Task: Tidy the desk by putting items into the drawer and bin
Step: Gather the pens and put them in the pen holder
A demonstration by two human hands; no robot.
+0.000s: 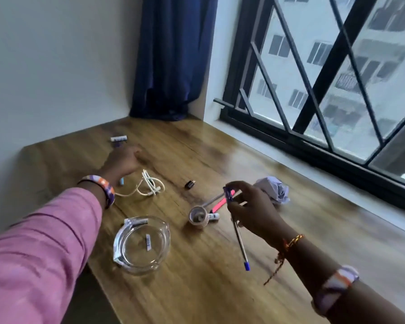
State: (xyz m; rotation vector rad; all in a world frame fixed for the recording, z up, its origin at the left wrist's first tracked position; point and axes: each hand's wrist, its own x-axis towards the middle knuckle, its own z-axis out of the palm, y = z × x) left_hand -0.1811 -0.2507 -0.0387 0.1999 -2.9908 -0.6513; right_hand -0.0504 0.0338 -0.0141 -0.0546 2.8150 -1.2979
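Note:
My right hand (250,206) hovers over the wooden desk (197,288) and pinches a clear pen with a blue cap (241,246), which hangs tip down, together with a purple-ended pen (228,192). Under it lie a pink highlighter (220,203), a small tape roll (198,217) and a white tube (213,215). My left hand (124,161) is blurred and stretched towards the back left, just short of a small white stick (119,138) and a purple item (120,143). It holds nothing I can see. A white cable (147,185) lies coiled beside my left wrist.
A glass ashtray (142,244) stands near the front left edge. A crumpled paper ball (272,189) lies at the right and a small black adapter (189,184) in the middle. A blue curtain (171,66) hangs in the corner; a barred window (325,90) runs along the right.

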